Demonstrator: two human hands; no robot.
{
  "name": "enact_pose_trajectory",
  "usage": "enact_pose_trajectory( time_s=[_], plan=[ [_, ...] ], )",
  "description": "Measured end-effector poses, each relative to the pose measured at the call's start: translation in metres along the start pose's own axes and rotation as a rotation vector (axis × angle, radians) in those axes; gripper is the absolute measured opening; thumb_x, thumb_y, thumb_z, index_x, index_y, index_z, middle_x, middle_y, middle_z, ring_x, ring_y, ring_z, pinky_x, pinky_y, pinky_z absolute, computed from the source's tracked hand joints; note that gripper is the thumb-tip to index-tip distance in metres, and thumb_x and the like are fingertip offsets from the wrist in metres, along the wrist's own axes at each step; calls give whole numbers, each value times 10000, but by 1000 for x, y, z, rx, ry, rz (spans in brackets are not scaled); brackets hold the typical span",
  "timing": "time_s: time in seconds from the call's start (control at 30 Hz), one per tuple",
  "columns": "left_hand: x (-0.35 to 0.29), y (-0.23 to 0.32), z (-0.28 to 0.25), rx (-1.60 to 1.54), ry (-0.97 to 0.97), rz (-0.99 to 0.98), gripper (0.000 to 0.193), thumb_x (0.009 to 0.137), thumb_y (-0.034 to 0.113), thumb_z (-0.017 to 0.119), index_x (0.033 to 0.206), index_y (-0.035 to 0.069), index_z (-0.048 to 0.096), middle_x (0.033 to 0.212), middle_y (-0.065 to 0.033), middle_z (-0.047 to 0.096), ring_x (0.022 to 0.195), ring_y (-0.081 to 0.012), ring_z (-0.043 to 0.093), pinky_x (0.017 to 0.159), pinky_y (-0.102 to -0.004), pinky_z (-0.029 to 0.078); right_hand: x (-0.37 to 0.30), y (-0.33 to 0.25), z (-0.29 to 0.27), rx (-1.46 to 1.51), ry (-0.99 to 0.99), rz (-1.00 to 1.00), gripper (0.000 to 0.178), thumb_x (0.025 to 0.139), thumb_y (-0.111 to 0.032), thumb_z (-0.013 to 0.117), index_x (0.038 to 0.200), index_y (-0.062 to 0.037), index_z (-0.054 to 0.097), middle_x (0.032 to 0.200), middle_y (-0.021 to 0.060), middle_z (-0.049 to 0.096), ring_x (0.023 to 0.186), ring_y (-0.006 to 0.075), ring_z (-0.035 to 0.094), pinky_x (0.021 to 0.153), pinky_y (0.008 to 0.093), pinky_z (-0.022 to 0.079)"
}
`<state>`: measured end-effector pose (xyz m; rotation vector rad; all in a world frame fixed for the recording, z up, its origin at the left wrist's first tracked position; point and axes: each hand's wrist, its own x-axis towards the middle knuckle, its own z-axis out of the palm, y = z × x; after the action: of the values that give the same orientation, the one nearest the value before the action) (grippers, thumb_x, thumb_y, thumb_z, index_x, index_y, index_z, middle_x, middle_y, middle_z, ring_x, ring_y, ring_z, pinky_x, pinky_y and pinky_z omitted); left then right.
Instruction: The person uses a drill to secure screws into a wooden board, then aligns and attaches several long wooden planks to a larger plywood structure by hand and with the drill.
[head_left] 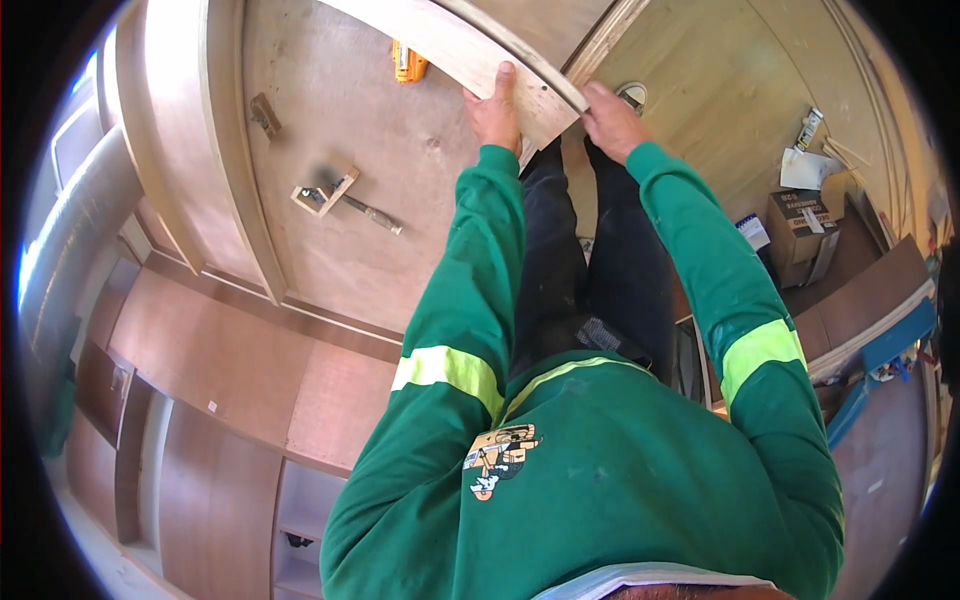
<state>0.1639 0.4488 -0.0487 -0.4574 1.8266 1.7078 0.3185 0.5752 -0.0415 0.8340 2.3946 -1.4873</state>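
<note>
A long pale wooden board (465, 45) runs from the top of the view down to a cut end in front of my legs. My left hand (494, 112) grips its near edge close to that end, thumb lying across the face and the other fingers mostly hidden. At the end corner, my right hand (613, 122) is closed on the board's far edge, its fingertips partly hidden. Both arms reach forward in green sleeves with yellow bands.
On the wooden panel (350, 120) to the left lie an orange tool (408, 62), a small wooden block (265, 116), and a wooden frame piece (325, 192) beside a handled tool (372, 213). A cardboard box (800, 240) and a tube (809, 128) are on the right.
</note>
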Motion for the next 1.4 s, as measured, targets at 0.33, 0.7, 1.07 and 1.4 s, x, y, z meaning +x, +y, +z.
enact_pose_trajectory(
  time_s=[0.33,0.7,1.07,1.4],
  plan=[
    [-18,48,-66,5,18,-55,569,966,198,723,1429,-13,470,1309,-145,626,1172,-226,607,1018,-363,481,-5,-51,-2,130,335,399,636,957,-233,681,1459,52,415,1313,255,520,1164,412,582,1021,468,483],
    [-18,78,-153,71,-20,-157,529,945,268,756,1366,22,549,1273,-83,652,1132,-180,623,988,-350,497,156,-130,94,-419,44,-1,752,905,-244,725,1514,-9,352,1244,247,571,1186,391,586,1018,527,465],
    [-12,74,-167,-88,-11,-193,552,991,401,702,1362,22,549,1256,-78,640,1125,-168,599,994,-336,478,69,-110,27,-13,-170,-219,672,844,-207,694,1425,22,445,1270,246,594,1179,425,590,1018,459,484],
    [24,-12,-77,-10,-20,-146,569,956,365,754,1321,-24,557,1243,-146,688,1124,-222,652,994,-359,501,-55,-137,-23,823,-11,580,205,945,-106,715,1093,26,665,895,38,681,617,111,615,598,264,512]
  ],
)
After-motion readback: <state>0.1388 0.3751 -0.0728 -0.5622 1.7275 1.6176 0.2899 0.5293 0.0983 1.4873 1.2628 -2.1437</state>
